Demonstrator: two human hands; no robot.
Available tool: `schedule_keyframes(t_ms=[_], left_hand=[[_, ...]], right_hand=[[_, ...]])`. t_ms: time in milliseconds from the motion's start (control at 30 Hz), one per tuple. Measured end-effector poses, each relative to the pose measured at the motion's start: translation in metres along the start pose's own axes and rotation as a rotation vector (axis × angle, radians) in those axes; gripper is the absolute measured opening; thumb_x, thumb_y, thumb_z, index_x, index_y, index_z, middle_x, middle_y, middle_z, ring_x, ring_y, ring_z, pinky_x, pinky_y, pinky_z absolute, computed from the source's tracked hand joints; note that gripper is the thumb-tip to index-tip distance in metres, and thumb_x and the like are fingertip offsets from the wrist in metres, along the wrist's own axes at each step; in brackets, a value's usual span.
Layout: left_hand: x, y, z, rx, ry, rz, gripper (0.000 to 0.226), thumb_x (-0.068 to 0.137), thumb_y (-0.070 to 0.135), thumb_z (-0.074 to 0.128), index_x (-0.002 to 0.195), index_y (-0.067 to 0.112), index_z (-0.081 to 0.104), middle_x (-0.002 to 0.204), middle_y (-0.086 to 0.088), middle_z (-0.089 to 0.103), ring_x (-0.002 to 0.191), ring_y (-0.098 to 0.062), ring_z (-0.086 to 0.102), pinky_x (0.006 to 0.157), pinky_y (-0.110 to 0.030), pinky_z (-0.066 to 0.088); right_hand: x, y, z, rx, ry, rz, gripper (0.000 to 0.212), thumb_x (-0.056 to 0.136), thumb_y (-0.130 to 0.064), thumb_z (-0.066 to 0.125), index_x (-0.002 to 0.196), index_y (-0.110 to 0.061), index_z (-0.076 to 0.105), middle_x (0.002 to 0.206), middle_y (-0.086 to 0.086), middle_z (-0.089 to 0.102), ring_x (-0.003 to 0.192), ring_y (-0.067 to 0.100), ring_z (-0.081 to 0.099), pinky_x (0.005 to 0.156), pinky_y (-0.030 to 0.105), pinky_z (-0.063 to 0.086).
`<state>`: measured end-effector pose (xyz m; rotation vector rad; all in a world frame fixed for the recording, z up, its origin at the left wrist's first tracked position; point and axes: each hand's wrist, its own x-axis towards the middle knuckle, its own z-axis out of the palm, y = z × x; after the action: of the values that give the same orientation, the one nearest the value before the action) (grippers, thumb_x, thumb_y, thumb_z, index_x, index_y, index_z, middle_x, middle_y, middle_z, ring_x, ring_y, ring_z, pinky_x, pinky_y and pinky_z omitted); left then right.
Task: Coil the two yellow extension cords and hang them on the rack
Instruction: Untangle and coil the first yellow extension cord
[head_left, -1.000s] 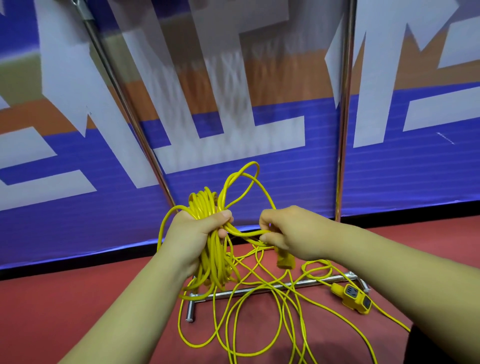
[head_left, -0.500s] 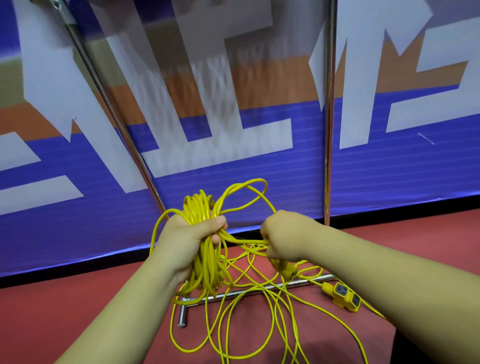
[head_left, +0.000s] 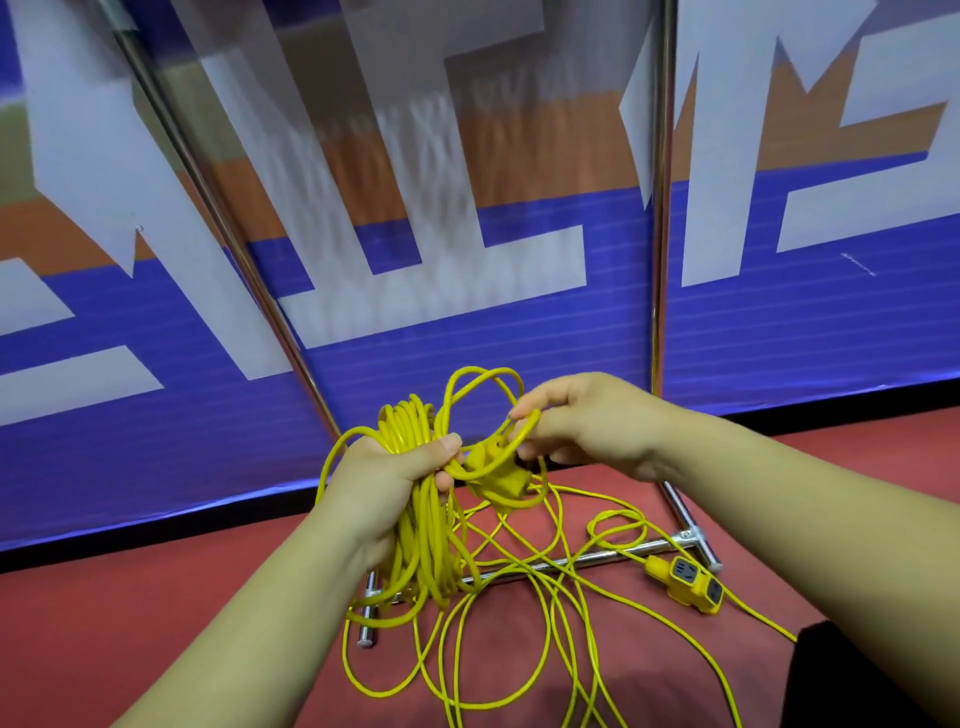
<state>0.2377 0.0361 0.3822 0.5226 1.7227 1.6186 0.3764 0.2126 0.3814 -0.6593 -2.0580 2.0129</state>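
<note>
i judge the job well short of half done; the left hand (head_left: 384, 483) is clenched around a coil (head_left: 408, 423) of yellow extension cord, many turns gathered in the fist and hanging below it in long loops; the right hand (head_left: 592, 426) pinches a fresh loop (head_left: 483, 374) between thumb and fingertips, raised just beside the coil, ready, as i read it, to be laid over the bundle; a yellow plug body (head_left: 501, 480) dangles between the two hands, tangled in that strand; below them a lot of loose cord (head_left: 519, 649) sprawls on the red floor (head_left: 156, 623) in crossing curves, and a yellow socket block (head_left: 688, 582) lies by the right end of the rack's base bar (head_left: 587, 558), with cord draped over that bar; i cannot tell which floor strands belong to the held cord and which to the second one; the chrome rack (head_left: 658, 234) stands just behind, in front of the blue banner (head_left: 779, 338), and nothing hangs on the uprights as far as i see them, though the top is out of view; so what is left is finishing this coil, coiling the other cord, and both hangings; the tangle near the plug looks like the thing to clear first.
</note>
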Motion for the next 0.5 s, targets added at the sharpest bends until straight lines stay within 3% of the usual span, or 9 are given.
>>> schedule_keyframes(t_ms=[133,200,267,367,500], left_hand=[[0.004,-0.003,0.003,0.027,0.036,0.0,0.018,0.08,0.018,0.079,0.073,0.002,0.074,0.056,-0.013,0.056,0.047,-0.021,0.053,0.057,-0.031,0.049],[0.005,-0.005,0.004,0.038,0.051,-0.001,0.017,0.08,0.018,0.08,0.073,0.003,0.075,0.057,-0.014,0.057,0.047,-0.022,0.053,0.058,-0.033,0.05],[0.008,-0.006,0.003,0.03,0.094,0.005,0.016,0.08,0.018,0.081,0.072,0.005,0.076,0.059,-0.015,0.059,0.048,-0.022,0.054,0.06,-0.037,0.05],[0.012,-0.007,0.001,-0.017,0.16,0.01,0.018,0.078,0.02,0.082,0.074,0.003,0.076,0.062,-0.016,0.06,0.048,-0.023,0.053,0.063,-0.039,0.048],[0.016,-0.009,-0.003,-0.06,0.248,0.01,0.023,0.08,0.018,0.081,0.082,-0.003,0.074,0.056,-0.011,0.06,0.045,-0.02,0.053,0.058,-0.032,0.047]], right_hand=[[-0.003,-0.015,-0.005,0.495,0.014,0.065,0.023,0.091,0.001,0.052,0.104,-0.008,0.068,0.098,0.013,0.075,0.088,0.02,0.073,0.092,0.031,0.054],[-0.004,-0.022,-0.005,0.59,0.048,0.032,0.022,0.091,0.0,0.053,0.11,-0.005,0.065,0.091,0.013,0.073,0.08,0.018,0.072,0.079,0.025,0.054],[-0.005,-0.026,-0.004,0.556,0.068,0.004,0.024,0.09,0.003,0.055,0.111,-0.003,0.062,0.08,0.011,0.069,0.068,0.016,0.069,0.061,0.019,0.048],[-0.008,-0.026,-0.007,0.35,0.102,0.043,0.018,0.089,0.001,0.054,0.103,-0.004,0.064,0.071,0.007,0.064,0.063,0.017,0.061,0.049,0.017,0.043],[-0.008,-0.014,-0.014,0.004,0.13,0.168,0.016,0.089,-0.01,0.058,0.096,-0.01,0.072,0.082,0.007,0.076,0.074,0.014,0.074,0.059,0.021,0.049]])
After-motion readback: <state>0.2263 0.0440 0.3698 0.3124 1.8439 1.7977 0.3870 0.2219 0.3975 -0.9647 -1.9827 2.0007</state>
